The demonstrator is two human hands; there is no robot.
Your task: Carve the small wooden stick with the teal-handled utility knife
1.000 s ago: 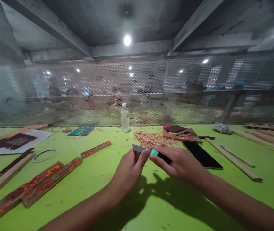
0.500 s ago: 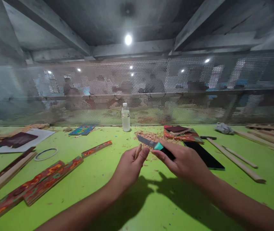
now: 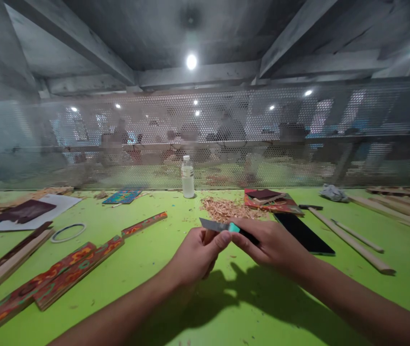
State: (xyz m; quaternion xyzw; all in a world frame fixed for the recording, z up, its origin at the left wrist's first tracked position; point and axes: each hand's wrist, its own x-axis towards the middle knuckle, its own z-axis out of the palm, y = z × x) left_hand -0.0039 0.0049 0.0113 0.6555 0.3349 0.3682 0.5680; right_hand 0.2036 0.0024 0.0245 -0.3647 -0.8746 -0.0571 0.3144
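Note:
My right hand [image 3: 268, 240] is closed round the black and teal handle of a knife [image 3: 214, 225], its blade pointing left. A small piece of wood [image 3: 209, 236] is gripped in my left hand [image 3: 196, 254], mostly hidden by the fingers and the blade. The blade lies across the top of the wood, and my left thumb rests by the teal part of the knife. Both hands are above the green table [image 3: 147, 283]. Behind them lies a pile of wood shavings [image 3: 226, 210].
A water bottle [image 3: 188, 178] stands before a perforated screen [image 3: 147, 163]. Painted wood strips [image 3: 78, 269] and a ring [image 3: 68, 232] lie left. Right are a black tablet [image 3: 304, 234], a hammer [image 3: 352, 240] and crumpled paper [image 3: 333, 192]. People are blurred behind the screen.
The knife has moved left and down, so its blade now lies over the wood piece. My hands have come together, and more of the shavings pile shows.

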